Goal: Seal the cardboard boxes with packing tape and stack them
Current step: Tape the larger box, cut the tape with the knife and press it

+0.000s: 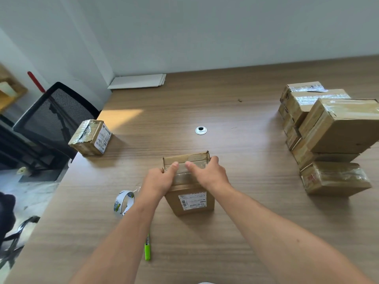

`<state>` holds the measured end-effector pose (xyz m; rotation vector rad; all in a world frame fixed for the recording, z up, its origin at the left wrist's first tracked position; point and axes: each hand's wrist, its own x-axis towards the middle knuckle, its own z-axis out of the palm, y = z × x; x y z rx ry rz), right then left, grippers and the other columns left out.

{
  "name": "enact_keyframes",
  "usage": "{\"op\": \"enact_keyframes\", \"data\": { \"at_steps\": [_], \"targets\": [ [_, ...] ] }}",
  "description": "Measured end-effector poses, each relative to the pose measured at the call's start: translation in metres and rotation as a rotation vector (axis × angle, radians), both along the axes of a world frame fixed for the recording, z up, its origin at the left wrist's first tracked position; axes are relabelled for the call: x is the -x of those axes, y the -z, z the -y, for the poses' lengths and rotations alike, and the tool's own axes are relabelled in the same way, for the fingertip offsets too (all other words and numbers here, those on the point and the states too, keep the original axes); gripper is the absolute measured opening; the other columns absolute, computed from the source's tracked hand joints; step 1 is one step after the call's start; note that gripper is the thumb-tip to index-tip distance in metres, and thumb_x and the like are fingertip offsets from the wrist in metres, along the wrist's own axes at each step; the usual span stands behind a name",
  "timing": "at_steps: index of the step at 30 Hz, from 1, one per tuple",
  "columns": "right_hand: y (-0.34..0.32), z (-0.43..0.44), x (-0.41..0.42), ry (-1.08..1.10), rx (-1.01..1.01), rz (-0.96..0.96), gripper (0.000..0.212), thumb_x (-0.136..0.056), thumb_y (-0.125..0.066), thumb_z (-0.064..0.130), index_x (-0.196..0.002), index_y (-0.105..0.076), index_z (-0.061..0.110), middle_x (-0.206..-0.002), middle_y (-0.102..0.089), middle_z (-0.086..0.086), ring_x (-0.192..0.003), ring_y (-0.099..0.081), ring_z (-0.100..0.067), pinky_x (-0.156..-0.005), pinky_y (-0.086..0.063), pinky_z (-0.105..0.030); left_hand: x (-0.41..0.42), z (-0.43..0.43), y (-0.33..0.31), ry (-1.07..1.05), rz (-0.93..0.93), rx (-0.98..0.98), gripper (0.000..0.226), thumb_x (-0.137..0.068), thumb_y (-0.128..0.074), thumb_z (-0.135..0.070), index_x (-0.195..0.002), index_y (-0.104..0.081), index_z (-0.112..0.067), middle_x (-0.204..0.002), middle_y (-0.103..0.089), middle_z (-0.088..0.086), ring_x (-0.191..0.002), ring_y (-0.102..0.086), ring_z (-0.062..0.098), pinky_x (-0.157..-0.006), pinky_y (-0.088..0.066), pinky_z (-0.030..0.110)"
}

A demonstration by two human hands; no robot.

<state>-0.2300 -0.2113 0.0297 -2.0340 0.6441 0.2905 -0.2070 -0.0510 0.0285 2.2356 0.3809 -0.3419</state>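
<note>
- Centre box (189,198): left hand (162,178) and right hand (208,174) clasp its sides, thumbs pressing tape (183,174) down; sealing nearly done, I'd say.
- Taped stack (332,132) at two o'clock; lone box (91,138) at ten awaits stacking.

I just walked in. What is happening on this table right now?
A person is working on the cardboard box in the middle of the table. The left hand and the right hand hold its top from both sides, with the thumbs pressing on the taped top. The tape roll lies beside the left arm, and a green pen-like tool lies nearer the person. A stack of taped boxes stands at the right, and a single box at the left.
</note>
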Motion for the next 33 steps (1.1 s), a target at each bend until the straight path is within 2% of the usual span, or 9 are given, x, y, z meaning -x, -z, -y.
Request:
{"op": "enact_keyframes", "data": {
  "at_steps": [3, 9, 14, 18, 22, 24, 27, 30, 33],
  "targets": [
    [0.003, -0.011, 0.000, 0.010, 0.077, -0.003, 0.089, -0.073, -0.071, 0.074, -0.130, -0.037, 0.015, -0.129, -0.054, -0.011, -0.121, -0.056, -0.034, -0.091, -0.049, -0.043, 0.009, 0.013, 0.001, 0.015, 0.086, -0.137, 0.050, -0.094, -0.058, -0.058, -0.091, -0.060, -0.009, -0.096, -0.067, 0.016, -0.099, -0.061, 0.036, -0.075, -0.040, 0.034],
    [0.005, -0.012, 0.001, 0.008, 0.120, 0.033, 0.067, -0.086, -0.068, 0.059, -0.127, -0.038, 0.015, -0.129, -0.055, -0.012, -0.119, -0.056, -0.036, -0.090, -0.046, -0.041, 0.008, 0.008, 0.009, 0.057, 0.174, -0.161, 0.037, -0.100, -0.055, -0.046, -0.095, -0.059, -0.009, -0.106, -0.069, 0.020, -0.106, -0.060, 0.039, -0.081, -0.041, 0.037],
    [0.005, -0.008, 0.002, -0.004, 0.088, 0.070, 0.045, -0.096, -0.062, 0.046, -0.122, -0.042, 0.015, -0.122, -0.059, -0.013, -0.113, -0.058, -0.035, -0.087, -0.045, -0.037, 0.007, -0.003, 0.010, 0.068, 0.171, -0.122, 0.036, -0.104, -0.051, -0.037, -0.080, -0.058, -0.012, -0.090, -0.069, 0.016, -0.091, -0.061, 0.036, -0.074, -0.043, 0.038],
    [0.005, 0.006, 0.007, -0.052, 0.046, 0.116, 0.024, -0.101, -0.055, 0.037, -0.112, -0.050, 0.015, -0.112, -0.062, -0.014, -0.097, -0.058, -0.031, -0.078, -0.041, -0.031, 0.006, -0.013, 0.010, 0.066, 0.132, -0.044, 0.046, -0.104, -0.051, -0.036, -0.068, -0.055, -0.007, -0.064, -0.055, 0.003, -0.069, -0.050, 0.025, -0.060, -0.036, 0.037],
    [0.008, 0.015, 0.010, -0.075, 0.011, 0.164, 0.014, -0.102, -0.054, 0.030, -0.098, -0.055, 0.017, -0.100, -0.064, -0.006, -0.091, -0.058, -0.026, -0.074, -0.039, -0.028, 0.004, -0.028, 0.021, 0.055, 0.082, 0.090, 0.053, -0.098, -0.053, -0.049, -0.081, -0.070, -0.001, -0.066, -0.066, 0.007, -0.063, -0.056, 0.020, -0.068, -0.053, 0.045],
    [0.012, 0.017, 0.009, -0.046, -0.053, 0.192, 0.013, -0.101, -0.056, 0.027, -0.095, -0.063, 0.018, -0.093, -0.067, 0.000, -0.091, -0.062, -0.026, -0.075, -0.047, -0.032, 0.005, -0.030, 0.020, 0.040, 0.061, 0.174, 0.048, -0.102, -0.053, -0.042, -0.080, -0.073, -0.004, -0.071, -0.071, 0.010, -0.066, -0.060, 0.020, -0.070, -0.055, 0.046],
    [0.019, 0.023, 0.009, 0.040, -0.321, 0.137, 0.018, -0.100, -0.058, 0.027, -0.095, -0.075, 0.025, -0.095, -0.076, -0.002, -0.092, -0.070, -0.028, -0.078, -0.057, -0.044, 0.006, -0.028, 0.019, 0.009, 0.035, 0.269, 0.045, -0.104, -0.054, -0.033, -0.081, -0.075, -0.001, -0.076, -0.073, 0.015, -0.070, -0.062, 0.024, -0.071, -0.055, 0.047],
    [0.021, 0.023, 0.008, 0.090, -0.431, 0.096, 0.020, -0.099, -0.057, 0.034, -0.095, -0.077, 0.034, -0.099, -0.077, -0.001, -0.086, -0.069, -0.023, -0.072, -0.059, -0.043, 0.006, -0.026, 0.018, -0.015, 0.012, 0.243, 0.054, -0.099, -0.055, -0.048, -0.083, -0.071, 0.001, -0.072, -0.067, 0.012, -0.067, -0.059, 0.023, -0.078, -0.057, 0.057],
    [0.015, 0.021, 0.006, 0.068, -0.272, 0.091, 0.027, -0.087, -0.061, 0.055, -0.104, -0.071, 0.037, -0.100, -0.073, 0.006, -0.097, -0.069, -0.023, -0.083, -0.061, -0.049, 0.003, -0.018, 0.007, -0.016, -0.017, 0.172, 0.070, -0.081, -0.057, -0.072, -0.080, -0.070, -0.004, -0.075, -0.070, 0.010, -0.074, -0.067, 0.029, -0.080, -0.059, 0.049]
  ]
}}
